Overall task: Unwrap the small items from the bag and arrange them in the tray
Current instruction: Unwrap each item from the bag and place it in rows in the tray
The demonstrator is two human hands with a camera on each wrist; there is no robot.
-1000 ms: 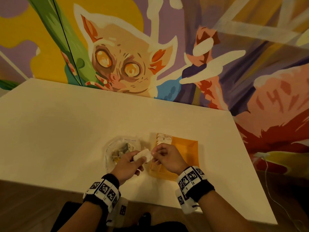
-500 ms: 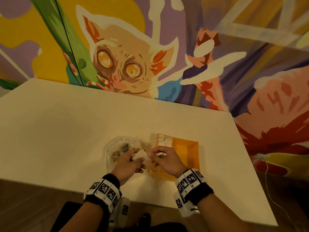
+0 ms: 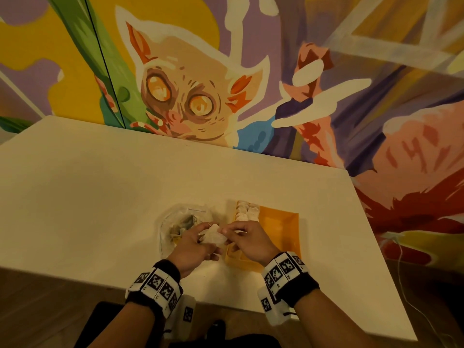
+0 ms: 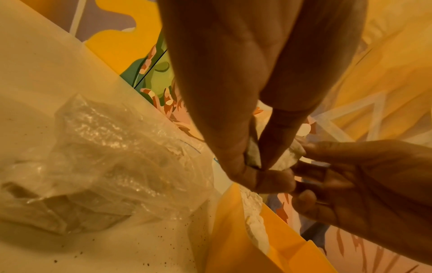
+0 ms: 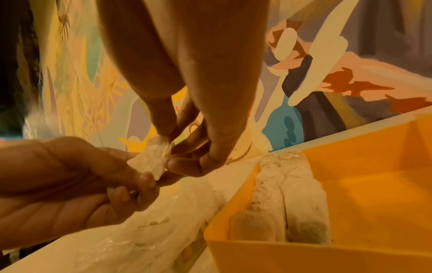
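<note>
Both hands pinch wrapped item point(image 3: 213, 236): left hand point(image 3: 193, 249) w/ body, right hand point(image 3: 247, 241) at end nearer tray point(image 3: 288, 222).

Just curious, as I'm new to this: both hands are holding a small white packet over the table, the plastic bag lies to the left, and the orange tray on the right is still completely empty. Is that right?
Not quite: the orange tray is not empty. The right wrist view shows white items lined up along its left side. The rest holds: the left hand and right hand hold a small white packet, with the plastic bag at left.

One bag point(image 3: 180, 222), one tray point(image 3: 288, 222), two hands.
</note>
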